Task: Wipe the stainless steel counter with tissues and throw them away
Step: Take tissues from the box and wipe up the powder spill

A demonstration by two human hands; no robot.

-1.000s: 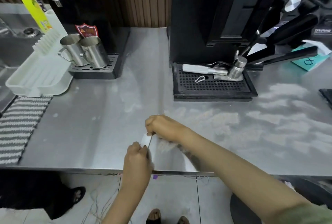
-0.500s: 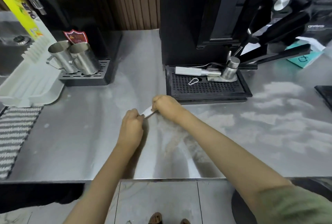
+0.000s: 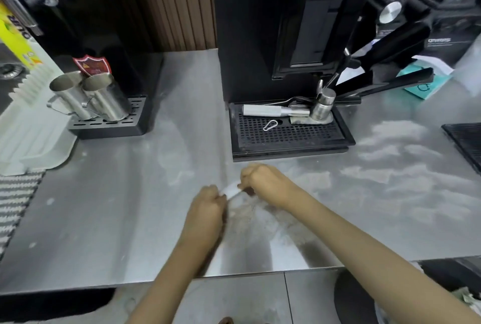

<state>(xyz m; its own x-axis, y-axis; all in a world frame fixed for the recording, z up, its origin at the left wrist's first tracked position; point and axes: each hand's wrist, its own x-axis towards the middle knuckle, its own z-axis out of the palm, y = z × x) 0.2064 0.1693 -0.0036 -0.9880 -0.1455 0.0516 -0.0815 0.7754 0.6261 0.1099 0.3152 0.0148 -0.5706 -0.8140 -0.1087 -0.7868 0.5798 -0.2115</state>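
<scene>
A small white tissue (image 3: 231, 190) is stretched between my two hands over the middle of the stainless steel counter (image 3: 117, 206). My left hand (image 3: 207, 206) pinches its near end with curled fingers. My right hand (image 3: 261, 182) pinches the far end, just in front of the coffee machine's drip tray (image 3: 289, 139). Most of the tissue is hidden by my fingers. Pale powdery smears cover the counter to the right of my hands (image 3: 390, 167), and a smeared streak lies under my right forearm.
A black coffee machine (image 3: 299, 37) stands behind the drip tray, which holds a tamper and metal tools. Two steel cups (image 3: 91, 97) sit on a black grate at left, beside a white drying tray (image 3: 28, 136) and striped mat (image 3: 15, 201). A dark bin (image 3: 359, 297) sits below the counter edge.
Both hands have moved away from the counter's front edge toward the drip tray, carrying the tissue between them. The camera has tilted forward.
</scene>
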